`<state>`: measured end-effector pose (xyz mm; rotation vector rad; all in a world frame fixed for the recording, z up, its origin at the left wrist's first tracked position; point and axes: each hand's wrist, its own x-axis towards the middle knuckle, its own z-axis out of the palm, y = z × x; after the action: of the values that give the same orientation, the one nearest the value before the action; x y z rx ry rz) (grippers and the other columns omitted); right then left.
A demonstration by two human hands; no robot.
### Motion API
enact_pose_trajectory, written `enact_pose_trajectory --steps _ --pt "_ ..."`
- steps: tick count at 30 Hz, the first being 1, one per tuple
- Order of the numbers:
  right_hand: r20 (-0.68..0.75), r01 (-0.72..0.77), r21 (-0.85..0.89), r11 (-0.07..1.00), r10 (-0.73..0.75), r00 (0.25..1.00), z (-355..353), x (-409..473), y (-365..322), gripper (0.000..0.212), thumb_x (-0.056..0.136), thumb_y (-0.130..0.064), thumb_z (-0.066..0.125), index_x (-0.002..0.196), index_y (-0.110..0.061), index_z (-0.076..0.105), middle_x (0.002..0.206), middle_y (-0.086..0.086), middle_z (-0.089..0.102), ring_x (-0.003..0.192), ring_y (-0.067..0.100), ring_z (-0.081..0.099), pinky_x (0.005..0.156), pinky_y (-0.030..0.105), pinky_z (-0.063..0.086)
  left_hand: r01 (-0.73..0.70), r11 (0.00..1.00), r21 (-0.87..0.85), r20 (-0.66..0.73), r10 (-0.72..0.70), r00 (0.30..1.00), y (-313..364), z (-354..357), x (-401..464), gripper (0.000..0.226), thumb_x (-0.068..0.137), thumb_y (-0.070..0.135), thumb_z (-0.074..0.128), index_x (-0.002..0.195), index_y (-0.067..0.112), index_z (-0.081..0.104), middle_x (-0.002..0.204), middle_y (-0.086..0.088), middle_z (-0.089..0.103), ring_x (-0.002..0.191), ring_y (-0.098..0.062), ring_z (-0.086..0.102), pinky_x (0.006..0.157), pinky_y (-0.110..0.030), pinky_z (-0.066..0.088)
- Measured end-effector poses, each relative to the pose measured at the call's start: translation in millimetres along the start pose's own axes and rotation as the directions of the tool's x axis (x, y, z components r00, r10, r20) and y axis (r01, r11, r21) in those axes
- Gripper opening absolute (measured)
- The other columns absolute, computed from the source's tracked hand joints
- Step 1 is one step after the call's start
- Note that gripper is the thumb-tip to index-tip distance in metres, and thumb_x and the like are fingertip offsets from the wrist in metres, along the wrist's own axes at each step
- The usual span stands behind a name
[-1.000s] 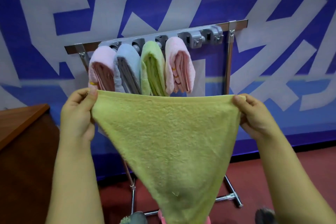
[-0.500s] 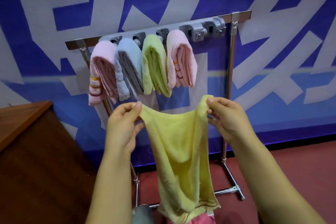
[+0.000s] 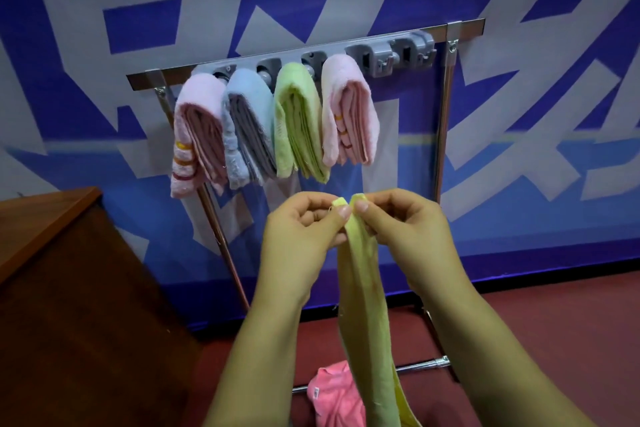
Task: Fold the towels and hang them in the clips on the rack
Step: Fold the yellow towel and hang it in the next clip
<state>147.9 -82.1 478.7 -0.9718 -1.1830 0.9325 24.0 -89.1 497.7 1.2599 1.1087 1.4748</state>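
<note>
A yellow-green towel point(image 3: 367, 322) hangs doubled in a narrow strip between my hands. My left hand point(image 3: 304, 236) pinches one top corner and my right hand point(image 3: 405, 236) pinches the other; the two corners meet at chest height. Behind them stands the metal rack point(image 3: 450, 107) with a grey strip of clips point(image 3: 391, 54). Several folded towels hang from it: a pink striped one point(image 3: 197, 135), a blue one point(image 3: 249, 121), a green one point(image 3: 298, 114) and a pink one point(image 3: 349, 107). The two clips at the right end hold nothing.
A bright pink towel point(image 3: 336, 395) lies low beside the rack's foot bar point(image 3: 422, 365). A brown wooden cabinet point(image 3: 52, 288) fills the lower left. The blue-and-white wall point(image 3: 554, 114) is right behind the rack, above red floor point(image 3: 571, 322).
My hands have come together from wide apart. The towel, first stretched flat in front of the rack, now hangs folded in half lengthwise with its top corners touching.
</note>
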Motion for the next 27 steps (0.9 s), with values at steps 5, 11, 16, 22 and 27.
enact_pose_trajectory --steps 5,11,16,22,27 --pt "0.01 0.054 -0.097 0.994 -0.054 0.999 0.9 -4.6 -3.1 0.004 0.082 -0.02 0.07 0.081 -0.02 0.074 0.079 0.0 0.073 0.081 0.014 0.069 0.077 0.033 0.057 -0.009 0.998 0.057 -0.022 0.011 1.0 -0.4 0.6 -2.8 0.009 0.083 0.001 0.065 0.081 0.009 0.065 0.078 -0.012 0.071 0.074 -0.018 0.072 0.063 -0.023 0.057" --pt "0.002 0.103 -0.206 0.973 -0.105 0.994 1.1 -5.4 0.2 0.006 0.083 -0.018 0.068 0.084 -0.017 0.074 0.084 -0.004 0.069 0.081 0.006 0.064 0.074 0.019 0.051 0.004 0.997 0.077 0.027 -0.006 1.0 3.5 0.8 -8.6 0.018 0.087 -0.004 0.058 0.085 0.011 0.069 0.077 -0.01 0.074 0.076 -0.016 0.073 0.066 -0.02 0.056" --pt "0.019 0.148 -0.219 0.965 -0.147 0.989 -2.1 -5.6 -1.4 0.009 0.085 -0.016 0.066 0.087 -0.021 0.074 0.086 -0.003 0.067 0.081 0.001 0.06 0.071 0.008 0.044 0.028 0.999 0.036 0.123 -0.033 0.992 11.3 2.3 -15.9 0.032 0.09 -0.006 0.05 0.088 0.02 0.069 0.083 0.0 0.075 0.084 -0.011 0.072 0.069 -0.019 0.057" --pt "0.089 0.269 -0.294 0.917 -0.255 0.963 -8.7 -3.2 -5.6 0.016 0.075 -0.012 0.076 0.084 -0.023 0.071 0.082 -0.008 0.06 0.075 -0.001 0.057 0.063 0.008 0.045 0.045 0.996 0.075 0.244 -0.062 0.968 17.8 -5.5 -15.7 0.033 0.089 -0.004 0.05 0.101 0.019 0.069 0.096 0.0 0.075 0.095 -0.009 0.069 0.079 -0.023 0.057" --pt "0.124 0.18 -0.205 0.962 -0.157 0.98 -15.9 2.9 -5.6 0.01 0.086 -0.018 0.065 0.082 -0.027 0.069 0.081 -0.01 0.067 0.079 0.001 0.062 0.072 0.018 0.05 -0.052 0.983 0.175 0.249 0.007 0.968 13.5 -13.4 -13.8 0.026 0.088 0.0 0.056 0.102 0.018 0.068 0.095 0.003 0.074 0.088 0.0 0.067 0.068 -0.013 0.05"
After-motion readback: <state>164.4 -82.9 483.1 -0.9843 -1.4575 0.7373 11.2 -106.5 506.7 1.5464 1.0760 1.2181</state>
